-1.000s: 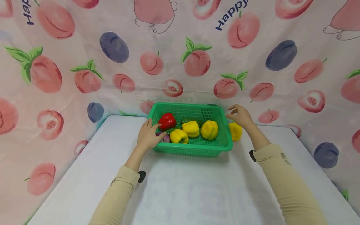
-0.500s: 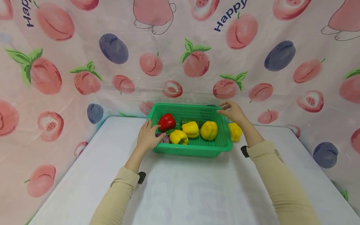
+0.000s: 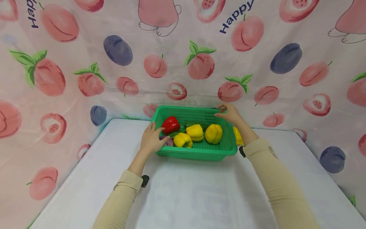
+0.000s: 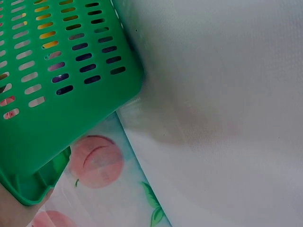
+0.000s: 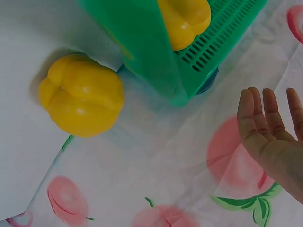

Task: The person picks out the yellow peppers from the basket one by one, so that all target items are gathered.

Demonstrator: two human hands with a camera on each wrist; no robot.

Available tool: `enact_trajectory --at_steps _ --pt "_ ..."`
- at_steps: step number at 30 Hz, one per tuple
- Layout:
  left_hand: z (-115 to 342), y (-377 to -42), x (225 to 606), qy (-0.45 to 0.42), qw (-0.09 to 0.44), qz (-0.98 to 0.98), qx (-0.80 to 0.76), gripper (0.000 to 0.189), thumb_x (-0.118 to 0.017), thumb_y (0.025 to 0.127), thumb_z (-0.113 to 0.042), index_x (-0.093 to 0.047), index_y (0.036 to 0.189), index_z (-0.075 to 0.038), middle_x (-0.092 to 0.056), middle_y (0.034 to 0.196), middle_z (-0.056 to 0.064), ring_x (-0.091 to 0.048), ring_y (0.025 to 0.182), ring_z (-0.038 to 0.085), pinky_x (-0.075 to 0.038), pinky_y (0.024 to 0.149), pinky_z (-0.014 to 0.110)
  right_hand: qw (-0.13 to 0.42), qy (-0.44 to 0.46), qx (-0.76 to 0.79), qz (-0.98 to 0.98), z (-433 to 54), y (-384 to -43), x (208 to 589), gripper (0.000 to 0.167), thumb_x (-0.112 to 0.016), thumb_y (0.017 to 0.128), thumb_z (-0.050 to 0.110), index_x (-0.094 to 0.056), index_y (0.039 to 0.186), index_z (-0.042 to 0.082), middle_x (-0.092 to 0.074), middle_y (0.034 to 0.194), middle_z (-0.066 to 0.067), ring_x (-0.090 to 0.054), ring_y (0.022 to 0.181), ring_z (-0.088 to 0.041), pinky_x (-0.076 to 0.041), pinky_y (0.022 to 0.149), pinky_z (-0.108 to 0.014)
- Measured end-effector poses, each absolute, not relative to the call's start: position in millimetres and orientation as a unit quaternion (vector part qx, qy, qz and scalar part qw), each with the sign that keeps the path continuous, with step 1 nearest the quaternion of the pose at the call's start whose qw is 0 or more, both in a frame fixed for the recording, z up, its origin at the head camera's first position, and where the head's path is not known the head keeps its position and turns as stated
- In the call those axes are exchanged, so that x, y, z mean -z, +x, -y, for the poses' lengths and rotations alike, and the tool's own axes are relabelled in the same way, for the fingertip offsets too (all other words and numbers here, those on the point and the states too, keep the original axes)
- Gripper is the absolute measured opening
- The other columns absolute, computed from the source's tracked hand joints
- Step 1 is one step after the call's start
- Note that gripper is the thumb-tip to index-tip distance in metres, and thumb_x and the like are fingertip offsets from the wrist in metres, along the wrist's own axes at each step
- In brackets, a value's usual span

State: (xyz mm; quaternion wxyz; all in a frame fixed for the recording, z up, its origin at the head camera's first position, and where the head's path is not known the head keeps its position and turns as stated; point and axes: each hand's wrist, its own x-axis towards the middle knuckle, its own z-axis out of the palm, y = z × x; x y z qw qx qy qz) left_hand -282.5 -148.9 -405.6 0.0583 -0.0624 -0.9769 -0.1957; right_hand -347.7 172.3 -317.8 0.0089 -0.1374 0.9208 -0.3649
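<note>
Head | 1 basket (image 3: 197, 150) | 4 yellow peppers (image 3: 213, 133), 1 outside | left hand (image 3: 151, 139), right hand (image 3: 231, 115): fingers apart

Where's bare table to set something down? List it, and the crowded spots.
Bare table: before the green basket, between left sleeve and right sleeve, and beyond each to the table's side edges. Crowded: the basket's left half (red pepper, purple vegetable, yellow pepper, left hand) and just right of the basket, where another yellow pepper sits.
</note>
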Motion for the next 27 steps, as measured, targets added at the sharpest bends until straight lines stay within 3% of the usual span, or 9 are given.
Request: enact_trajectory --at_steps 14,21,27 --pt "149.3 -281.4 404.2 -0.065 0.067 0.975 0.204 0.059 -0.052 0.091 -0.046 -0.05 0.136 -0.008 -0.018 0.152 0.029 -0.013 0.144 0.042 -0.014 0.118 0.052 0.015 -0.153 0.354 -0.922 -160.2 -357.2 318.2 0.043 -0.062 0.09 0.014 -0.05 0.124 -0.008 -0.048 0.126 -0.032 -0.047 0.115 -0.044 -0.044 0.095 -0.054" --pt "149.1 -280.7 406.5 -0.063 0.063 0.975 0.204 0.059 -0.051 0.092 -0.047 -0.049 0.137 -0.008 -0.017 0.153 0.028 -0.013 0.144 0.041 -0.014 0.118 0.052 0.015 -0.187 0.378 -0.907 -172.3 -394.9 354.6 0.047 -0.072 0.083 0.03 -0.058 0.117 0.001 -0.058 0.114 -0.023 -0.056 0.101 -0.034 -0.052 0.079 -0.044" --pt "150.2 -280.9 406.8 -0.062 0.065 0.975 0.205 0.059 -0.051 0.092 -0.047 -0.049 0.137 -0.009 -0.018 0.153 0.028 -0.013 0.144 0.041 -0.014 0.118 0.052 0.045 -0.157 0.364 -0.917 -156.3 -376.7 340.3 0.044 -0.064 0.089 0.017 -0.05 0.124 -0.007 -0.051 0.122 -0.033 -0.053 0.104 -0.042 -0.052 0.08 -0.045"
